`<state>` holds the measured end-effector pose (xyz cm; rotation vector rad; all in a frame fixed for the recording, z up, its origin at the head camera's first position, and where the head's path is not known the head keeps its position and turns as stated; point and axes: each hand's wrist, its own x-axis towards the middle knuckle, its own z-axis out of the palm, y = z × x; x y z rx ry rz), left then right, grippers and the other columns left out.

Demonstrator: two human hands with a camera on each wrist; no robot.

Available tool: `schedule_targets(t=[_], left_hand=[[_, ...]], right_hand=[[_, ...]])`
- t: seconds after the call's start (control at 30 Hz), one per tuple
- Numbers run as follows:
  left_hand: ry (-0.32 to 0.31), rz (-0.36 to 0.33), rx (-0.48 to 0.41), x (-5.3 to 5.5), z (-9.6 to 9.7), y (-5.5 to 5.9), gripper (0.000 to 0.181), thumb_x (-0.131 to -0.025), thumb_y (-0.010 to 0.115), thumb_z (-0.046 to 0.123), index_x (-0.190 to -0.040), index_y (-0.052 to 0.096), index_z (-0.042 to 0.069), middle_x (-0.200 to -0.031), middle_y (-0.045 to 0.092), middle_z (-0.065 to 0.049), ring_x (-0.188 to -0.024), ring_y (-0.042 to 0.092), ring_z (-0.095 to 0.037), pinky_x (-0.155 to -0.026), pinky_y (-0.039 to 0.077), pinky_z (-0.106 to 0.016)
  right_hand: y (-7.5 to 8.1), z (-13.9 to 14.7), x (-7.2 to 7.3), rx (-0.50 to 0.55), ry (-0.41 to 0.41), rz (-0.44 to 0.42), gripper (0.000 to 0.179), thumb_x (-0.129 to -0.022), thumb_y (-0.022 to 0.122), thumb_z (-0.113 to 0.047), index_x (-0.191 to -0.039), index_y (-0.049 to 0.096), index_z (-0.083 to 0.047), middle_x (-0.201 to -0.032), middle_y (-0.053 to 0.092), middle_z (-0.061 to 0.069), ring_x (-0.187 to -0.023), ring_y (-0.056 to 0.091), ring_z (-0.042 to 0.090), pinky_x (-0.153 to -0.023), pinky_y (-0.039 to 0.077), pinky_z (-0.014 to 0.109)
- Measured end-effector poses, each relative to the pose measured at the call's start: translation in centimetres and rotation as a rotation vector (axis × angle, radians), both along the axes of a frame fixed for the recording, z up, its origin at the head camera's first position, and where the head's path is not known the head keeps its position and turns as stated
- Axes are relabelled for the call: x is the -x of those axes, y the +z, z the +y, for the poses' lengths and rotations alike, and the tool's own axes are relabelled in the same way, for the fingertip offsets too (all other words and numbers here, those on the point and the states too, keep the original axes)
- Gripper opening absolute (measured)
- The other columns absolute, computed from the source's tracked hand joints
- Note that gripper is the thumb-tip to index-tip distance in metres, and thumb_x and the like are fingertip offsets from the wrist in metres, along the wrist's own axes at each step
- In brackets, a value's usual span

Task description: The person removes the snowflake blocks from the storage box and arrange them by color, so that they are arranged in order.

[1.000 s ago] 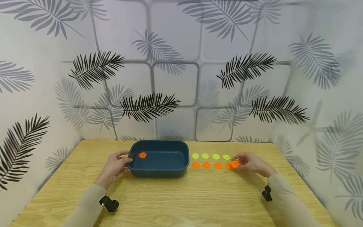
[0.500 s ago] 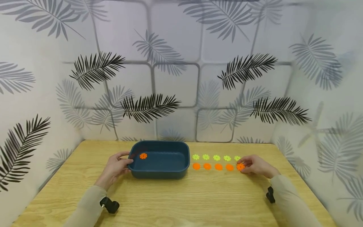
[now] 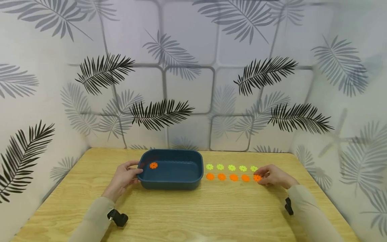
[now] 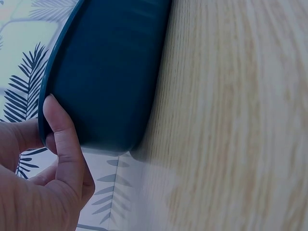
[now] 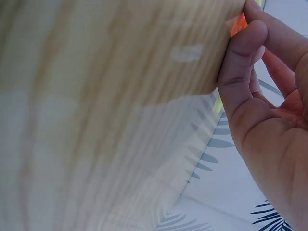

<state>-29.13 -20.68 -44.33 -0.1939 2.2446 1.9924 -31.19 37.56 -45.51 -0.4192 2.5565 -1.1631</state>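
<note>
A dark blue rectangular basin [image 3: 172,185] stands on the table, its left end gripped by my left hand [image 3: 123,176]. The left wrist view shows the thumb over the basin's rim [image 4: 46,77] and fingers behind it. Inside the basin, toward the left, lies an orange flower-shaped disc [image 3: 153,165]. My right hand [image 3: 273,176] pinches another orange flower-shaped disc [image 3: 257,178] at the right end of an orange row. In the right wrist view only a sliver of that orange disc [image 5: 237,25] shows between thumb and finger.
Right of the basin, several yellow-green flower-shaped discs [image 3: 231,167] form a back row. Several orange discs [image 3: 233,177] line up before them on the wooden table [image 3: 193,215]. A leaf-patterned wall [image 3: 187,127] closes off the table's back.
My right hand has moved right and slightly down with the orange disc, from over its neighbour to the end of the orange row. The rightmost yellow-green disc came into sight. My left hand stays put.
</note>
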Motion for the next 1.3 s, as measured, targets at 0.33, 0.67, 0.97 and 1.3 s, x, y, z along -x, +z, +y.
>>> schedule_targets(t=[0.33,0.67,0.97,1.3], left_hand=[[-0.003,0.003,0.006,-0.1,0.0,0.0,0.052,-0.098,0.059,0.010,-0.146,0.041,0.003,-0.110,0.059,-0.019,-0.068,0.065,-0.012,-0.062,0.058,-0.024],[0.000,0.007,-0.002,-0.3,0.1,0.1,0.053,-0.098,0.059,0.008,-0.147,0.040,0.001,-0.103,0.056,-0.014,-0.064,0.062,-0.012,-0.060,0.058,-0.024],[0.001,0.006,0.001,0.2,0.0,0.3,0.053,-0.098,0.058,0.009,-0.147,0.040,0.002,-0.105,0.055,-0.016,-0.064,0.062,-0.012,-0.060,0.058,-0.024],[0.002,0.003,0.009,0.1,0.2,0.0,0.050,-0.098,0.058,0.009,-0.145,0.041,0.002,-0.107,0.056,-0.018,-0.065,0.063,-0.012,-0.061,0.058,-0.024]], right_hand=[[-0.1,-0.3,-0.1,0.009,-0.010,-0.012,0.042,-0.084,0.073,-0.002,-0.122,0.061,0.011,-0.110,0.065,0.023,-0.071,0.055,0.012,-0.060,0.053,0.024],[0.5,-0.2,-0.2,0.038,-0.018,0.002,0.045,-0.084,0.075,-0.007,-0.123,0.061,0.008,-0.109,0.061,0.021,-0.084,0.054,0.014,-0.064,0.053,0.024],[1.7,-2.4,-0.1,0.118,-0.012,-0.047,0.042,-0.093,0.068,-0.015,-0.129,0.057,0.004,-0.104,0.057,0.014,-0.076,0.056,0.017,-0.064,0.051,0.028],[3.1,-6.0,0.2,0.111,0.105,-0.111,0.046,-0.095,0.065,-0.022,-0.133,0.055,0.002,-0.117,0.061,0.018,-0.088,0.057,0.022,-0.073,0.054,0.037]])
